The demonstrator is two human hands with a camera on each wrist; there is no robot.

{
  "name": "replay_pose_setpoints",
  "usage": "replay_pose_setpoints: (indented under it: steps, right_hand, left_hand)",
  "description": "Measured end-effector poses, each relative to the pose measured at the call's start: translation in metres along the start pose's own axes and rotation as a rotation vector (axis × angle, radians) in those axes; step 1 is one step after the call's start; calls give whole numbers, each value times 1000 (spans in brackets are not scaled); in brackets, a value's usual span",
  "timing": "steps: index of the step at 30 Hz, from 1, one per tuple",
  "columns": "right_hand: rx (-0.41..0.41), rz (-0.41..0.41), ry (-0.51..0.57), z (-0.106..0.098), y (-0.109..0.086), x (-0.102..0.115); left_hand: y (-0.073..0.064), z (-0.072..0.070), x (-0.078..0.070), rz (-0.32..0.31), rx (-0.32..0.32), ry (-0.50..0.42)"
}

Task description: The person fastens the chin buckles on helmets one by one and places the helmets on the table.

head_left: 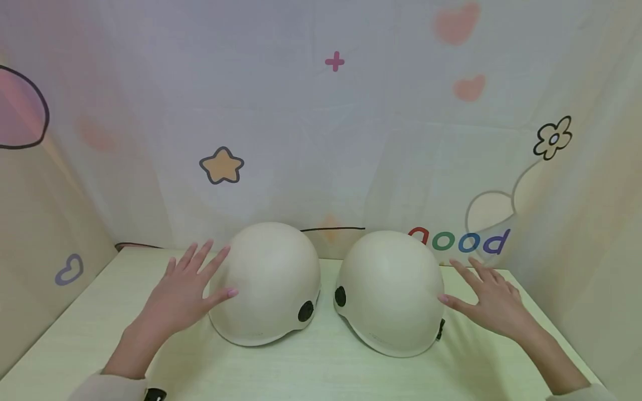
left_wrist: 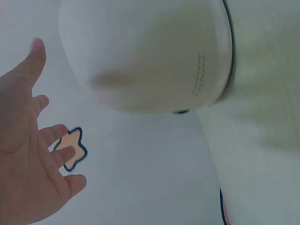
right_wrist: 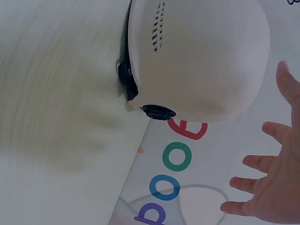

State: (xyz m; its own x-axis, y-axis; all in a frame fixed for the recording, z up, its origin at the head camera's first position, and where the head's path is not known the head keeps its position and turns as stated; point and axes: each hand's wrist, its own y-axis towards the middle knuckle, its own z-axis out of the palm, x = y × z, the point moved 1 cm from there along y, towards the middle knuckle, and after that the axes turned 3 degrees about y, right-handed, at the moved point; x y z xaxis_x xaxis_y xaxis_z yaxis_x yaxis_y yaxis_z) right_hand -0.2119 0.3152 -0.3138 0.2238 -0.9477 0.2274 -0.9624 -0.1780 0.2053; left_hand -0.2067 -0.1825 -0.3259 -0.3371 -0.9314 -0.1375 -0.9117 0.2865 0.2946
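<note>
I have the left helmet [head_left: 268, 284] and right helmet [head_left: 391, 292] side by side on the table [head_left: 281, 376], set dome-up, likely for steadiness. My left hand [head_left: 183, 292] and right hand [head_left: 494, 303] hover at their outer sides, spread wide, gripping nothing; the 2 wrist views show gaps.

Surface [head_left: 281, 373] is pale, with fine wood grain visible. Directly on it rest a left cream helmet [head_left: 268, 278] and a right cream helmet [head_left: 388, 289], both dome up, side by side, a narrow strip of bare surface showing between them.
</note>
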Motion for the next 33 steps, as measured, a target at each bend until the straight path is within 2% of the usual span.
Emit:
replay_pose_setpoints:
  steps: [4, 8, 11, 15, 18, 23, 27, 31, 33]
  right_hand:
    - [49, -43, 126, 2, -2, -5]
    - [98, -80, 266, 6, -5, -13]
    - [140, -46, 351, 8, -7, -19]
    - [213, 22, 459, 11, -8, -26]
    - [258, 40, 535, 14, -7, -29]
    - [318, 75, 708, 20, -7, -34]
    - [355, 92, 807, 26, -8, -39]
    - [383, 91, 866, 32, -9, -46]
    - [405, 98, 891, 36, -8, -49]
  left_hand:
    - [6, 6, -15, 38, -22, -42]
    - [10, 7, -34, 40, -46, -111]
    - [13, 5, -50, 47, -74, -159]
    - [18, 3, -71, 88, -122, -198]
    - [22, 8, -86, 124, -120, -248]
    - [29, 24, -109, 158, -36, -394]
    - [34, 40, -121, 173, 63, -562]
    - [38, 54, -127, 139, 172, -796]
    - [40, 61, -128, 111, 210, -886]
